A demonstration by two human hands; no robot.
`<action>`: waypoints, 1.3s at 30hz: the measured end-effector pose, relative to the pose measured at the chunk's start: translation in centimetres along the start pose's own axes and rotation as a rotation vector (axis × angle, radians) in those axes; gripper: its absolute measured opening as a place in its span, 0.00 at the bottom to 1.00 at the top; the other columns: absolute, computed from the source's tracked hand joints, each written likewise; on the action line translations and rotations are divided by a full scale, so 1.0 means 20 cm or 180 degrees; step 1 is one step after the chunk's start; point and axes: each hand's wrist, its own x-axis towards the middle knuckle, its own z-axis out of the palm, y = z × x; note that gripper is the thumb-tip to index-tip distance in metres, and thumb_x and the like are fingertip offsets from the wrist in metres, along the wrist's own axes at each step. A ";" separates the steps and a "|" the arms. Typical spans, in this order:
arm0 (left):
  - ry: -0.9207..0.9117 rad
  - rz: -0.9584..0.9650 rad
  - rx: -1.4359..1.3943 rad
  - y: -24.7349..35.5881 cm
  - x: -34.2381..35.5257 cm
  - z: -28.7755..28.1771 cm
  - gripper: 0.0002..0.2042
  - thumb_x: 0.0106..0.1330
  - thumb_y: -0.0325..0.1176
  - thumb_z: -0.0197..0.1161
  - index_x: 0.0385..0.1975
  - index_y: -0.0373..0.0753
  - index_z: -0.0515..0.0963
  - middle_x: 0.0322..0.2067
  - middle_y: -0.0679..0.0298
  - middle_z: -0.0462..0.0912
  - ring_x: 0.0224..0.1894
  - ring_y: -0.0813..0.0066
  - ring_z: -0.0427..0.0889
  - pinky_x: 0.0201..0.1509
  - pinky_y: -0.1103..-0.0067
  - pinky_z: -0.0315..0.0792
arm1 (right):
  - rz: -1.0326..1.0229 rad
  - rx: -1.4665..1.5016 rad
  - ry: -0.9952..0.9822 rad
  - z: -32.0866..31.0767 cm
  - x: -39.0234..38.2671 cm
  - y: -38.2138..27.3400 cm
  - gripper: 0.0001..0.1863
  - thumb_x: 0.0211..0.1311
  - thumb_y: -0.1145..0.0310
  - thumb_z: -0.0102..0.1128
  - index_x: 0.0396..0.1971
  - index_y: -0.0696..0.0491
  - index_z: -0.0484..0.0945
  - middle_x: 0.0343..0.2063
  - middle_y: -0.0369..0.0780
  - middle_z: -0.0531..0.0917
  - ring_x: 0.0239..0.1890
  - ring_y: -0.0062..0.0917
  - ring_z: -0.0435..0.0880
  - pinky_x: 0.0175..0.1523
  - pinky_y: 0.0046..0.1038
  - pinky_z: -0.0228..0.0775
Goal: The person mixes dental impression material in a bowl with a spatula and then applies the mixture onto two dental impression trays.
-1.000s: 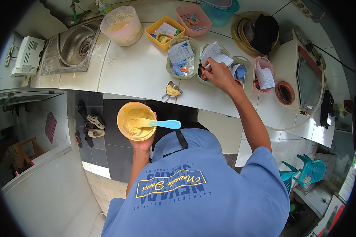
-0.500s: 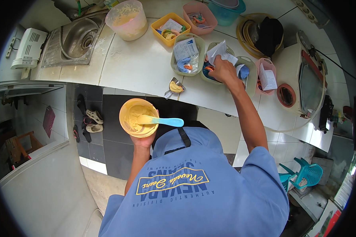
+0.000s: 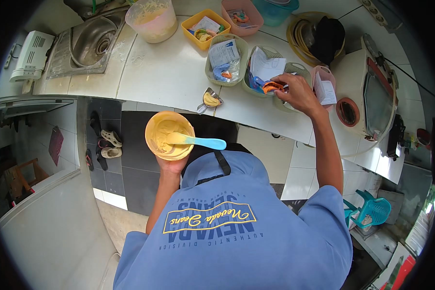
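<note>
My left hand [image 3: 171,166] is closed around the underside of an orange bowl [image 3: 149,140]. Inside lies a thick yellow mixture [image 3: 165,126], and a blue-and-yellow spatula [image 3: 203,142] rests in it with the handle over the rim. My right hand [image 3: 300,93] pinches a small orange item [image 3: 272,87] at the near edge of a pale green basket [image 3: 247,81]; its kind cannot be made out. That basket also holds a folded white paper [image 3: 266,66] and blue pieces. A metal scoop [image 3: 210,99] with yellow mixture sits near the counter's front edge.
Along the white counter [image 3: 154,67] stand another green basket [image 3: 208,72], a yellow basket [image 3: 187,38], pink baskets and a tub [image 3: 154,26]. The sink [image 3: 89,46] is at the left, a white oven-like appliance [image 3: 357,92] at the right. Shoes [image 3: 112,152] lie on the floor.
My right hand has moved right and down, off the white paper, which now lies in the basket, and grips the orange item. My left hand still holds the bowl.
</note>
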 end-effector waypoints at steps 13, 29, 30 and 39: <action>0.0217 -0.0011 -0.0052 -0.03 -0.01 -0.03 0.26 0.64 0.50 0.54 0.56 0.38 0.70 0.53 0.51 0.73 0.59 0.56 0.71 0.67 0.61 0.61 | -0.0531 -0.0130 -0.0223 -0.01 -0.09 -0.12 0.18 0.48 0.73 0.64 0.43 0.58 0.79 0.37 0.44 0.80 0.41 0.38 0.79 0.48 0.36 0.72; 0.0359 -0.0083 0.0223 -0.06 -0.03 0.02 0.25 0.65 0.49 0.54 0.57 0.40 0.69 0.54 0.51 0.73 0.59 0.55 0.71 0.67 0.61 0.61 | -0.1204 -0.0671 0.0533 0.37 -0.22 -0.17 0.12 0.58 0.65 0.58 0.38 0.57 0.78 0.35 0.45 0.81 0.36 0.38 0.81 0.40 0.34 0.74; 0.0237 -0.0150 0.0247 -0.10 -0.01 0.08 0.25 0.65 0.49 0.54 0.56 0.40 0.70 0.53 0.53 0.74 0.57 0.55 0.72 0.65 0.60 0.64 | -0.0736 0.0067 0.0514 0.33 -0.25 -0.25 0.16 0.61 0.61 0.57 0.43 0.57 0.76 0.37 0.46 0.82 0.36 0.39 0.82 0.39 0.34 0.74; -0.0332 -0.0582 0.0456 -0.26 0.14 0.31 0.26 0.64 0.51 0.52 0.57 0.41 0.68 0.54 0.56 0.73 0.55 0.57 0.74 0.59 0.59 0.70 | -0.0604 -0.0210 0.0079 0.35 -0.38 -0.67 0.22 0.58 0.66 0.58 0.53 0.52 0.70 0.33 0.44 0.79 0.34 0.36 0.82 0.37 0.34 0.74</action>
